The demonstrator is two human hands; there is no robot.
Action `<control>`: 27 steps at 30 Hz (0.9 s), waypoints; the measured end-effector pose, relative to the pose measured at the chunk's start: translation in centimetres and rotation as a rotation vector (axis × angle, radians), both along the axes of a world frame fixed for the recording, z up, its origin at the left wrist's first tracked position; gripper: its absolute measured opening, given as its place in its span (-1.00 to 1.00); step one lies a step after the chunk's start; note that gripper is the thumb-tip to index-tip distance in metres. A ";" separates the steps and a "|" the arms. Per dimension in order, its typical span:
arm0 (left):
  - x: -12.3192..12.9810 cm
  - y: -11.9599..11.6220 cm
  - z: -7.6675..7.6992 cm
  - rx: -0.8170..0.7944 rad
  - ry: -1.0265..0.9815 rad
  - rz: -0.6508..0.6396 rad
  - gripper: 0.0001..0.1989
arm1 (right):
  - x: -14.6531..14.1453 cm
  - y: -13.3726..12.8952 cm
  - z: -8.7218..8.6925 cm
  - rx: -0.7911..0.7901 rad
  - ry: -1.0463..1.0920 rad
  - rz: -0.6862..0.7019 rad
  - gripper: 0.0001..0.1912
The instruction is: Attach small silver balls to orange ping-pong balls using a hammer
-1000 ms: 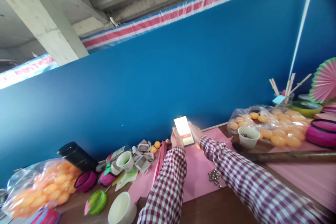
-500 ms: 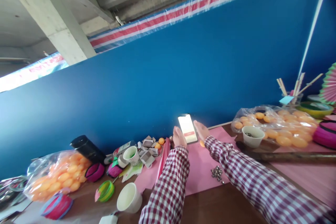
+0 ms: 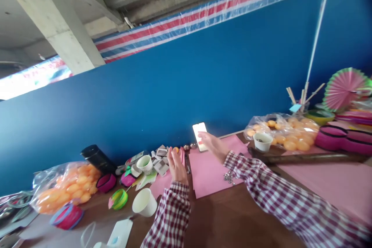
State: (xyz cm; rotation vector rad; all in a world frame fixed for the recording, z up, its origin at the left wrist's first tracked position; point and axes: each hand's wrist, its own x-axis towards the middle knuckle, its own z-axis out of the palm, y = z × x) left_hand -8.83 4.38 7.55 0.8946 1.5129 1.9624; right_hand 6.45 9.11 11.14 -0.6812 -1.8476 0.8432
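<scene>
A phone [image 3: 199,127] with a bright screen leans upright against the blue wall, behind pink paper [image 3: 209,178]. My right hand [image 3: 213,146] reaches across it, fingers stretched toward the lower screen; whether a fingertip touches the glass I cannot tell. My left hand [image 3: 178,167] is raised over the table to the left of the pink paper, fingers extended and nothing held. Just behind it lie grey-white pieces [image 3: 160,164] and an orange ball. Small shiny metal pieces [image 3: 229,177] rest on the paper below my right wrist. Two round metallic balls [image 3: 189,147] sit left of the phone.
At the left are a bag of orange balls [image 3: 69,186], a black cylinder [image 3: 97,158], a white cup [image 3: 144,202] and a green tape roll [image 3: 119,199]. Rightward stand a small white cup [image 3: 262,142], another ball bag [image 3: 293,139], magenta pouches [image 3: 331,138] and a pink fan [image 3: 344,90].
My right hand has moved left across the phone's screen. My left hand has drawn away from the phone, to the left and nearer me. The view has turned slightly right.
</scene>
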 end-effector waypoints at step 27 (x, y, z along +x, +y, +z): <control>9.7 -2.3 -7.6 -0.408 1.111 -0.464 -0.90 | 8.4 -5.1 -11.4 0.039 -0.805 -0.336 -0.83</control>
